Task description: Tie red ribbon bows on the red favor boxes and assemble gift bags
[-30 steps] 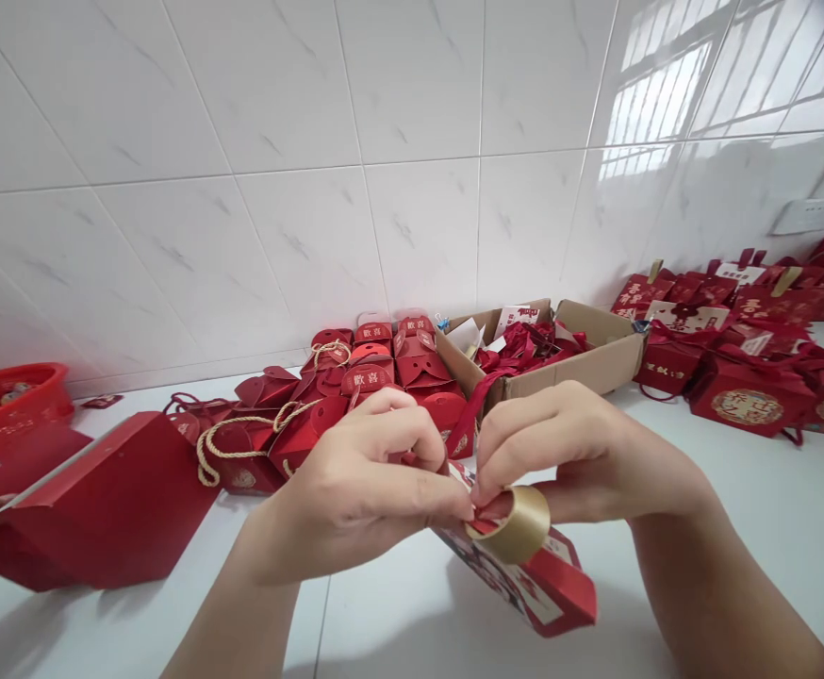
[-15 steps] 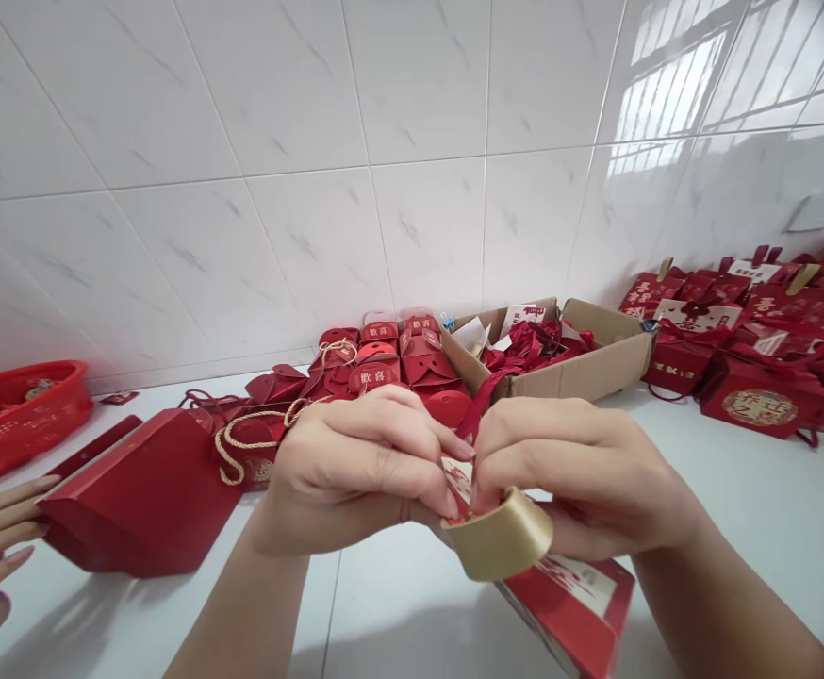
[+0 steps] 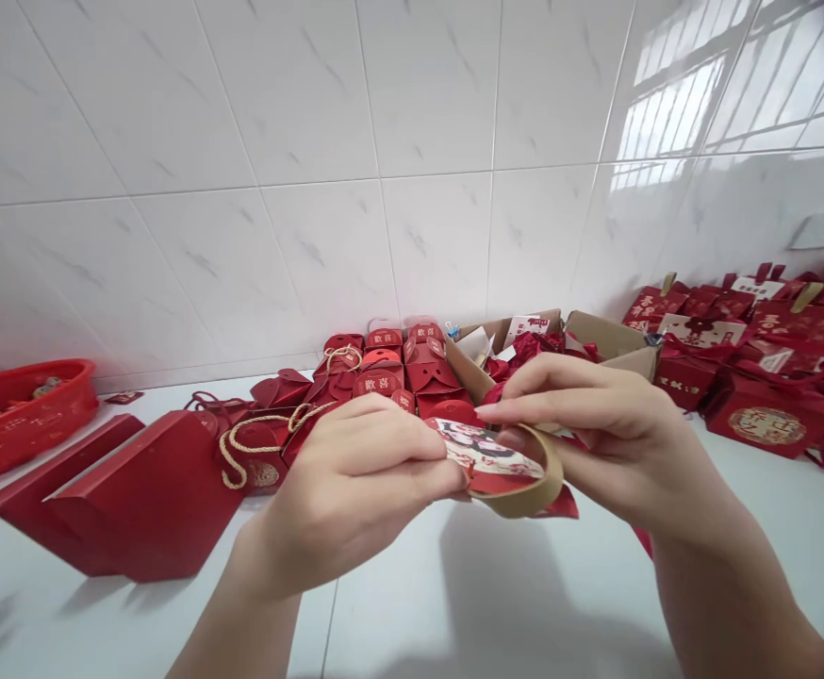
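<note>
Between my hands, above the table, is a small red gift box with a white printed top panel (image 3: 486, 451) and a gold ribbon loop (image 3: 550, 481). My left hand (image 3: 366, 481) is closed on the box's left edge, thumb and fingers pinching it. On the other side, my right hand (image 3: 614, 443) is closed around the gold loop, its thumb passing inside and its index finger reaching over the printed panel. Most of the box's lower body is hidden from me. Dark red ribbon shows below my right wrist; where it leads I cannot tell.
Two folded red boxes (image 3: 150, 500) stand at left, near a red plastic basket (image 3: 23, 424). Behind my hands are small red boxes (image 3: 376, 377), some with rope handles, and a cardboard carton (image 3: 628, 354) of red ribbons. Finished-looking red gift boxes (image 3: 772, 415) crowd the right.
The gift box has turned and risen, so its printed panel now faces up more. My right hand has opened out around the gold loop. Another person's hand has left the left side.
</note>
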`<state>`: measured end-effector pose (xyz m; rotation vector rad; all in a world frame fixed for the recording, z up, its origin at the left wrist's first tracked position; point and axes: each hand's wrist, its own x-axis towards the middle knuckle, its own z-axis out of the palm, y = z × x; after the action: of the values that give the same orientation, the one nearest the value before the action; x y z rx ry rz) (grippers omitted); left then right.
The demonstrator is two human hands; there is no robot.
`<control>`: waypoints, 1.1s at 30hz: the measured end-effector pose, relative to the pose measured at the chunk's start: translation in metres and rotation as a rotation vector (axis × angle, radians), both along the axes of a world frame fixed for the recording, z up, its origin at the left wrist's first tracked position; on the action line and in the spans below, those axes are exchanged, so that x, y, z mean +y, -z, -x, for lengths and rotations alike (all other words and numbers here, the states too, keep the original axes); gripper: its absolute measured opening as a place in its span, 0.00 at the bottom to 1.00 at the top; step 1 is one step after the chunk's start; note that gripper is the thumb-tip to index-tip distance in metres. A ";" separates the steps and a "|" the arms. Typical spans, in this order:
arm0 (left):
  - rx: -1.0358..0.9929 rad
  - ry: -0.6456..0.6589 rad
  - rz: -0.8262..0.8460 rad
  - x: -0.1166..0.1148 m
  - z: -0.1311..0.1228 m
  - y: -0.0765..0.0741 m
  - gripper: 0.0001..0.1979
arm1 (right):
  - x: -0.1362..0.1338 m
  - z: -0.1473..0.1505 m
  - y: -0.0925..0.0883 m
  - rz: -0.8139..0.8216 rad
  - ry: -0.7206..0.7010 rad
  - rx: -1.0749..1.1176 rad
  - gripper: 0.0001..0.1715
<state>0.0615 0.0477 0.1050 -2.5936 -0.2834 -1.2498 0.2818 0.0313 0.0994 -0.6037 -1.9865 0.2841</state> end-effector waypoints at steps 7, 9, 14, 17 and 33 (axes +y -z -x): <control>0.024 -0.089 -0.091 -0.001 -0.001 0.003 0.07 | -0.007 0.009 -0.002 0.143 0.003 0.036 0.08; 0.014 -0.084 -0.097 0.000 -0.001 0.003 0.07 | -0.007 0.010 -0.001 0.174 0.026 0.037 0.07; -0.004 -0.079 -0.111 -0.001 -0.001 0.002 0.07 | -0.006 0.012 -0.001 0.217 0.016 0.027 0.07; 0.006 -0.063 -0.114 -0.001 -0.001 0.002 0.07 | -0.005 0.013 -0.001 0.227 -0.003 0.031 0.07; -0.013 -0.024 -0.095 0.005 0.001 0.006 0.09 | -0.004 0.013 0.000 0.212 -0.060 0.018 0.10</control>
<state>0.0608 0.0523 0.0994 -2.4961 -0.2509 -1.2411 0.2684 0.0268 0.0999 -0.6735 -1.9734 0.5396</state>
